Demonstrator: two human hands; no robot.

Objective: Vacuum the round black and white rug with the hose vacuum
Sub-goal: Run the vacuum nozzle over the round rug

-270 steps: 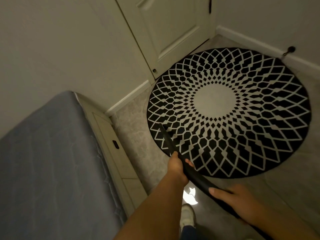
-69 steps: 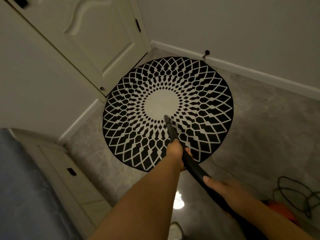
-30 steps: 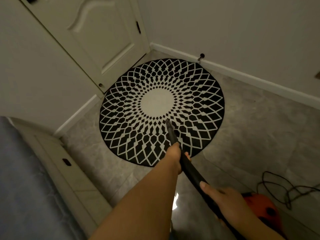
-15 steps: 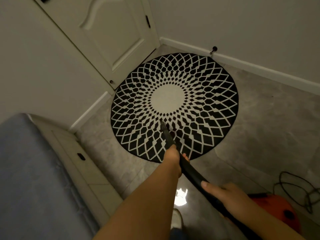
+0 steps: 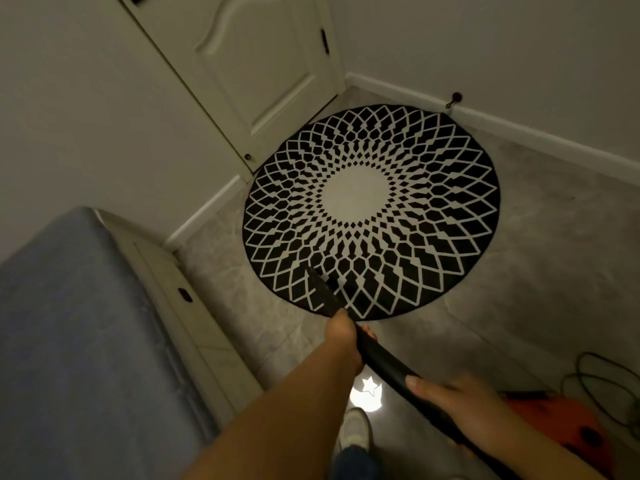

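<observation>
The round black and white rug (image 5: 370, 209) lies on the grey floor in the room's corner, a plain pale disc at its middle. A black vacuum hose wand (image 5: 384, 362) runs from lower right up to the rug's near-left part, its blurred nozzle tip (image 5: 313, 273) over the patterned ring. My left hand (image 5: 343, 336) is wrapped around the wand near the rug's front edge. My right hand (image 5: 453, 400) grips the wand further back. The orange vacuum body (image 5: 561, 431) sits at lower right, partly hidden behind my right arm.
A bed with a grey-blue mattress (image 5: 76, 341) and pale drawer frame (image 5: 180, 299) fills the left. A closed cream door (image 5: 249, 60) and white baseboards (image 5: 519, 129) border the rug. A black cord (image 5: 602, 386) coils at the right edge. My shoe (image 5: 355, 427) is below.
The nozzle has drawn back from near the rug's pale centre toward its near-left outer ring. My view has shifted left, bringing more of the bed in. Both hands keep their grip.
</observation>
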